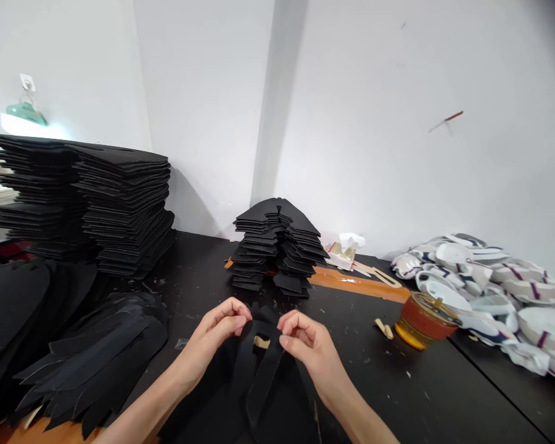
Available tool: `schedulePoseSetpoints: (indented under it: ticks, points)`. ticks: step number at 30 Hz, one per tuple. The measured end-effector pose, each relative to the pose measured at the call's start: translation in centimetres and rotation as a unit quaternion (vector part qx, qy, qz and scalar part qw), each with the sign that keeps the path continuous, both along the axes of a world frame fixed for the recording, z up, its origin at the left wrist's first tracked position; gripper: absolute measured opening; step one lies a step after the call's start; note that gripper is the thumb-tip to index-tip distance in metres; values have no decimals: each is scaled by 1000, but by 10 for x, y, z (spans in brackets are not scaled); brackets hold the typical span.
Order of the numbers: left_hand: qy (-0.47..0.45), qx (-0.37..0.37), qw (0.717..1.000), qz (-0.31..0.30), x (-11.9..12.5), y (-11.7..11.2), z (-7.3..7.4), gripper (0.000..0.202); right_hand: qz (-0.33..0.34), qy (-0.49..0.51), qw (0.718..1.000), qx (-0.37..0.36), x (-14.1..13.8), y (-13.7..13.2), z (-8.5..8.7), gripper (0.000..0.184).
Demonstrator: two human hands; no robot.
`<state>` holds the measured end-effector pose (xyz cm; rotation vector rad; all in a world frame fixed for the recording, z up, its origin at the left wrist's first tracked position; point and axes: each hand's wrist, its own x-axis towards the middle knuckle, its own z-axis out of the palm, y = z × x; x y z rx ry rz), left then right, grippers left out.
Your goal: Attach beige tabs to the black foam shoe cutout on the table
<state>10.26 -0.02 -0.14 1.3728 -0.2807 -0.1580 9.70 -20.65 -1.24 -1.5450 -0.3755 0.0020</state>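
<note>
A black strip-like sheet piece (263, 376) lies bent into a loop in front of me, over a larger black sheet (203, 404). My left hand (226, 324) pinches the left side of the loop between thumb and fingers. On the opposite side, my right hand (303, 336) pinches the same piece near its upper right edge. A small beige patch (261, 341) shows through the gap between the two sides. What the patch belongs to is hidden. Just beyond my hands stands a stack of black cut pieces (277, 240).
Tall stacks of black pieces (124, 209) stand at left, with loose black pieces (102, 351) nearer. A glue-like amber jar (423, 320) sits right of my hands. White and grey shoe uppers (485, 283) are heaped farther right. A tissue pack (345, 253) lies by the wall.
</note>
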Motion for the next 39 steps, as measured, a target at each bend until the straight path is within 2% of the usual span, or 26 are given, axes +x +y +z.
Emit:
schedulePoseSetpoints:
  ticks: [5, 9, 12, 19, 24, 27, 28, 33, 35, 39]
  points:
    - [47, 55, 997, -6, -5, 4, -12, 25, 17, 148, 987, 55, 5, 3, -12, 10]
    - [52, 68, 996, -4, -6, 1, -15, 27, 42, 165, 982, 87, 4, 4, -15, 10]
    - [20, 83, 996, -4, -8, 0, -11, 20, 38, 150, 984, 88, 3, 3, -12, 9]
    - [-62, 117, 987, 86, -23, -1, 4, 14, 73, 160, 975, 135, -5, 3, 1, 13]
    - [-24, 85, 993, 80, -35, 0, 5, 13, 113, 193, 963, 151, -11, 4, 3, 12]
    - [49, 25, 998, 23, -34, 0, -2, 16, 103, 186, 970, 114, -8, 5, -3, 11]
    - [67, 27, 997, 12, -31, 0, -6, 19, 89, 187, 974, 92, -6, 6, -6, 12]
    - [75, 190, 978, 36, -11, 3, -34, 33, 52, 232, 971, -32, 6, 7, -24, 13]
    - [64, 229, 971, 36, -5, 5, -43, 34, 47, 238, 968, -64, 10, 6, -29, 12]
    - [16, 295, 954, 56, 3, 8, -50, 35, 30, 219, 969, -106, 16, 6, -35, 13]
